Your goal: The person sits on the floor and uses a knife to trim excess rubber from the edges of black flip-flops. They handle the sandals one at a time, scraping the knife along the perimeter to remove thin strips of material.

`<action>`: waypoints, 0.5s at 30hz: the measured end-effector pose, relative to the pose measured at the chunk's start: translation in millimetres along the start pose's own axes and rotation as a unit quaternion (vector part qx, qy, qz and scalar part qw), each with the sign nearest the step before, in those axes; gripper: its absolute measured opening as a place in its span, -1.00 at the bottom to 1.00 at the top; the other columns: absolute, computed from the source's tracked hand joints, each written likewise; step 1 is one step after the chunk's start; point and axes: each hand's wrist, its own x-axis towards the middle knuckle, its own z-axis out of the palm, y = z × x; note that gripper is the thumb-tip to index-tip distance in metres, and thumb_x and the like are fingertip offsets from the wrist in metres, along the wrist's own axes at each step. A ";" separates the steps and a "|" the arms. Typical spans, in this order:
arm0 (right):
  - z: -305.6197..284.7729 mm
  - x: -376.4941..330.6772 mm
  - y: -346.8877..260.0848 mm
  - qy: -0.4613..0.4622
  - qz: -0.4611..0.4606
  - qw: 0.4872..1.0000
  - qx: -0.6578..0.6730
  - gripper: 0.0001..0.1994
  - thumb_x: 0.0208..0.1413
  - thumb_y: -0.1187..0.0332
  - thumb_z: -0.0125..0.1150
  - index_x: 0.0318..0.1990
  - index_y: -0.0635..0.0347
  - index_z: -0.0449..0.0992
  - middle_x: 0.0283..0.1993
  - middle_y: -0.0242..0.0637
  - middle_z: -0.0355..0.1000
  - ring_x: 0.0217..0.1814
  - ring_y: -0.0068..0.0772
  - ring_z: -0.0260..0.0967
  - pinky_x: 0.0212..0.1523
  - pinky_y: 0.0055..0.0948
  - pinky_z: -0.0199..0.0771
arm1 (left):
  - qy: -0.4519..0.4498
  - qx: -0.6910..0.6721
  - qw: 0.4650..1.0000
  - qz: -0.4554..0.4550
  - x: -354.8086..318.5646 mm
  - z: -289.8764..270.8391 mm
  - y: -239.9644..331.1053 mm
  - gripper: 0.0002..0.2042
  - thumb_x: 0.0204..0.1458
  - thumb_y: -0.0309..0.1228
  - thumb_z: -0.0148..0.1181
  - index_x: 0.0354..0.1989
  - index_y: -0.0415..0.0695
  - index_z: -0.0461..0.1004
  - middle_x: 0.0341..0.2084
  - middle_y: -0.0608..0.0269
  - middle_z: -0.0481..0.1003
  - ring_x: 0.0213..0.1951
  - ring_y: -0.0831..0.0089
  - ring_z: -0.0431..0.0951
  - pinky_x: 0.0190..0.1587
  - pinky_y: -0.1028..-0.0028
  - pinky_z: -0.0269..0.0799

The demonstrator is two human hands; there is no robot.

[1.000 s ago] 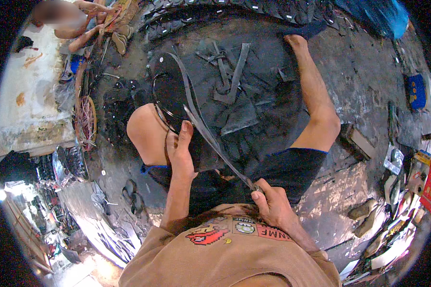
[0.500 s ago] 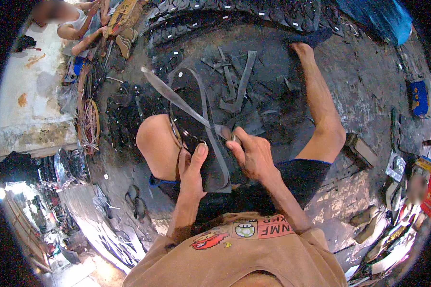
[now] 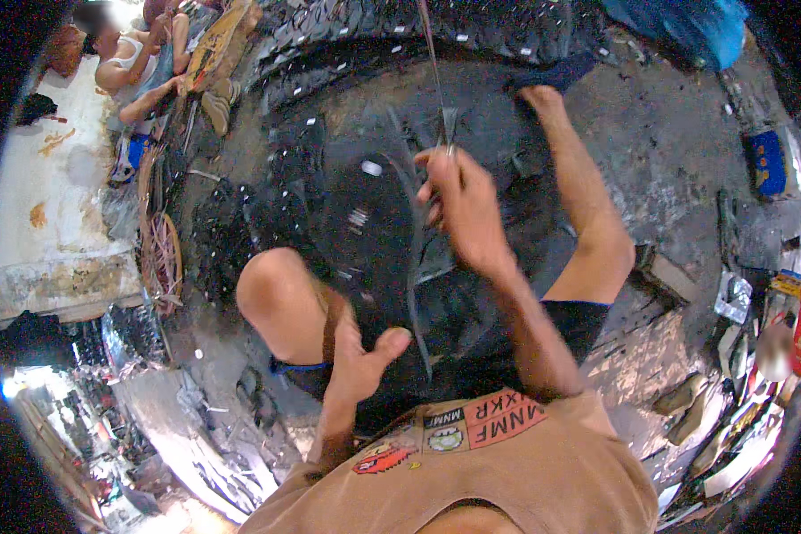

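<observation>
My right hand is closed round the handle of a long, thin knife, its blade pointing away from me. Close to my left knee, my left hand grips the near part of a large flat black piece, rubber by its look. The thumb lies on top and the fingers are mostly hidden. White marks show on the piece, blurred by motion. A narrow dark strip runs along its right side; whether it is attached I cannot tell.
Rows of black sandals or soles with white tags lie along the far side. My bare right leg borders the work area. A wooden block stands right of it. Another person sits far left. A blue sheet hangs far right.
My right hand has moved away from me, and the knife has swung from pointing far left to nearly straight ahead. The black piece now lies broader to view; my left hand has shifted slightly nearer me.
</observation>
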 end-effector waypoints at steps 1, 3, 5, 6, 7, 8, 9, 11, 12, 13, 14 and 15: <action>1.8 -19.1 -4.1 0.019 0.013 0.998 0.060 -0.62 0.38 0.04 0.16 -0.09 0.26 0.57 -0.31 -0.26 0.55 -0.26 -0.40 0.47 -0.21 -0.25 0.46 | -0.051 0.054 0.997 0.009 2.7 6.5 7.5 -0.42 0.12 -0.39 0.34 0.32 -0.21 0.32 0.00 0.15 0.57 -0.07 0.27 0.61 -0.02 0.32 0.57; -21.1 -35.2 -23.2 0.001 0.064 0.993 0.096 -0.67 0.25 0.15 0.39 -0.14 0.30 0.58 -0.36 -0.48 0.49 -0.32 -0.69 0.30 -0.31 -0.50 0.37 | -0.146 0.167 0.975 0.024 6.9 7.4 31.5 -0.43 0.15 -0.41 0.34 0.33 -0.23 0.33 0.05 0.23 0.53 0.12 0.39 0.48 0.19 0.35 0.43; -35.8 -54.2 -33.3 0.009 0.053 0.995 0.079 -0.69 0.22 0.20 0.44 -0.14 0.31 0.60 -0.39 -0.54 0.48 -0.35 -0.73 0.28 -0.35 -0.55 0.34 | -0.170 -0.031 0.976 -0.131 23.1 -3.4 44.4 -0.49 0.19 -0.39 0.33 0.28 -0.27 0.38 0.06 0.16 0.55 0.10 0.35 0.53 0.21 0.28 0.43; -24.1 -65.5 -40.8 0.031 0.002 0.990 0.138 -0.78 0.20 0.32 0.44 -0.32 0.27 0.55 -0.45 -0.49 0.40 -0.24 -0.66 0.32 -0.08 -0.50 0.41 | -0.125 -0.099 0.977 -0.139 32.6 -4.6 48.2 -0.54 0.21 -0.39 0.32 0.25 -0.27 0.42 0.04 0.14 0.57 0.03 0.35 0.58 0.14 0.29 0.49; -20.6 -77.2 -47.9 0.014 -0.015 0.995 0.102 -0.81 0.22 0.33 0.42 -0.19 0.26 0.57 -0.45 -0.45 0.42 -0.26 -0.66 0.34 -0.10 -0.51 0.43 | -0.100 -0.096 0.982 -0.130 34.3 -3.2 62.6 -0.56 0.21 -0.39 0.33 0.23 -0.26 0.44 0.02 0.15 0.58 -0.02 0.36 0.60 0.07 0.32 0.52; -20.2 -87.1 -47.2 0.009 -0.027 0.998 0.058 -0.78 0.24 0.34 0.39 -0.05 0.26 0.60 -0.44 -0.41 0.44 -0.28 -0.66 0.35 -0.12 -0.53 0.45 | -0.088 -0.096 0.984 -0.122 44.4 2.1 71.5 -0.58 0.21 -0.38 0.33 0.21 -0.24 0.45 0.00 0.16 0.60 -0.06 0.37 0.63 0.00 0.35 0.56; -21.2 -96.1 -60.2 0.002 -0.021 0.997 0.071 -0.74 0.31 0.31 0.30 0.05 0.25 0.56 -0.46 -0.41 0.43 -0.35 -0.66 0.33 -0.23 -0.54 0.41 | -0.051 -0.089 0.988 -0.112 44.3 -2.4 90.2 -0.59 0.22 -0.37 0.33 0.20 -0.23 0.47 -0.02 0.16 0.61 -0.11 0.38 0.65 -0.06 0.38 0.59; -38.3 -118.4 -82.1 -0.008 0.044 0.994 0.100 -0.66 0.44 0.25 0.09 0.22 0.23 0.49 -0.50 -0.44 0.40 -0.50 -0.68 0.27 -0.46 -0.59 0.30 | -0.016 -0.112 0.986 -0.122 42.8 -25.4 102.0 -0.55 0.19 -0.31 0.39 0.19 -0.21 0.46 -0.04 0.18 0.63 -0.11 0.39 0.68 -0.08 0.39 0.63; -52.4 -136.2 -67.3 -0.056 -0.002 0.998 0.027 -0.64 0.51 0.22 -0.12 0.20 0.23 0.48 -0.58 -0.49 0.32 -0.62 -0.72 0.14 -0.60 -0.58 0.09 | -0.017 -0.161 0.977 -0.136 34.0 -31.8 109.0 -0.53 0.18 -0.30 0.41 0.20 -0.20 0.45 -0.04 0.19 0.63 -0.10 0.40 0.68 -0.07 0.39 0.63; -64.6 -155.9 -59.2 -0.094 -0.007 0.995 -0.019 -0.67 0.51 0.20 -0.13 0.11 0.21 0.50 -0.64 -0.50 0.24 -0.63 -0.73 0.12 -0.59 -0.56 0.07 | -0.020 -0.210 0.966 -0.150 26.8 -36.1 114.7 -0.51 0.17 -0.28 0.42 0.21 -0.20 0.44 -0.04 0.20 0.63 -0.10 0.41 0.67 -0.07 0.40 0.63; -70.8 -184.0 -47.5 -0.116 0.014 0.992 -0.053 -0.70 0.49 0.22 -0.13 -0.01 0.21 0.50 -0.63 -0.38 0.27 -0.64 -0.57 0.18 -0.57 -0.45 0.17 | -0.034 -0.212 0.966 -0.147 25.1 -38.8 110.8 -0.49 0.16 -0.28 0.43 0.22 -0.21 0.43 -0.04 0.20 0.63 -0.09 0.41 0.67 -0.06 0.40 0.63; -80.0 -207.2 -38.6 -0.176 0.052 0.978 -0.101 -0.71 0.44 0.19 -0.04 0.02 0.18 0.50 -0.50 -0.16 0.40 -0.50 -0.18 0.37 -0.46 -0.26 0.34 | -0.047 -0.215 0.964 -0.148 21.2 -39.9 100.0 -0.48 0.16 -0.27 0.43 0.23 -0.21 0.43 -0.04 0.21 0.62 -0.09 0.41 0.67 -0.04 0.39 0.62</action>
